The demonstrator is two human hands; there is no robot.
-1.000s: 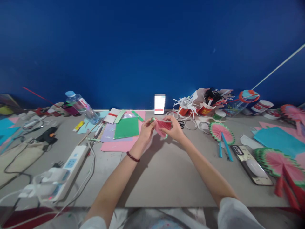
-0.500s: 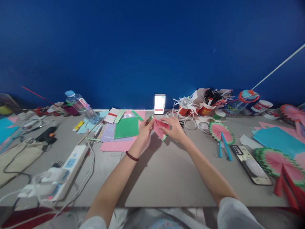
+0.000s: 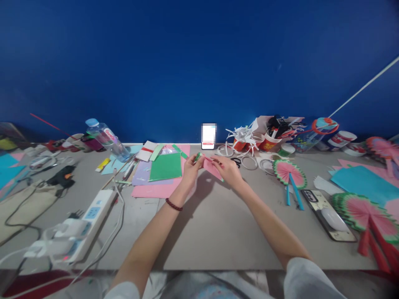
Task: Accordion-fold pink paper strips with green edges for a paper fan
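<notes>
A pink folded paper (image 3: 213,169) with green edges is held above the table, between my two hands. My left hand (image 3: 192,168) pinches its left end, where a bit of green shows by the fingertips. On the other side, the fingers of my right hand (image 3: 227,169) are closed on the paper's upper right part. The lower corner of the paper hangs free, pointing down and right. A phone (image 3: 208,137) with a lit screen stands upright against the blue wall, just behind my hands.
Green sheets (image 3: 165,167) over pink and purple paper lie left of my hands. A bottle (image 3: 107,139) and a power strip (image 3: 93,224) are further left. Rightward are black scissors (image 3: 236,162), a watermelon-patterned fan (image 3: 289,173) and a phone with a mouse (image 3: 333,219) on top.
The pink paper has turned and now looks narrower and flatter, its lower corner further right. My right hand's fingers have drawn together on its upper edge.
</notes>
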